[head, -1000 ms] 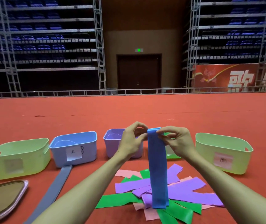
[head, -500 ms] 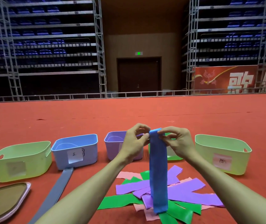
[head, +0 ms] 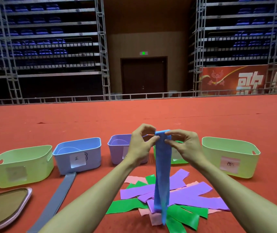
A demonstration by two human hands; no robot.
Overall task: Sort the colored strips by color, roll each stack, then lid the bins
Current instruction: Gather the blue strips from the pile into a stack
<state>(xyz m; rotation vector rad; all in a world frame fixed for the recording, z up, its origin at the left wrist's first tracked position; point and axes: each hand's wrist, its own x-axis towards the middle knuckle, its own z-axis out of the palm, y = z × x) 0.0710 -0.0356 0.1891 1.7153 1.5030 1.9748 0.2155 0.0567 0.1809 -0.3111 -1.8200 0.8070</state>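
Both hands pinch the top edge of a stack of blue strips [head: 162,172] that hangs straight down over the pile. My left hand [head: 140,145] holds its left corner and my right hand [head: 185,147] its right corner. Below lies a mixed pile of purple strips [head: 193,194], green strips [head: 126,206] and pink strips [head: 134,179] on the red floor. A grey strip [head: 58,199] lies flat in front of the blue bin [head: 79,153]. The purple bin [head: 117,148] stands behind my left hand, and a green bin [head: 178,158] is mostly hidden behind my right hand.
A pale green bin [head: 21,165] stands at far left and another pale green bin [head: 230,157] at right, all open. A pink-rimmed lid [head: 4,209] lies at the lower left. Red carpet stretches back to a rail and tiered seats.
My hands have shifted their pinch slightly along the top of the blue strips. The lower ends of the hanging strips have parted a little. The view has tilted down slightly.
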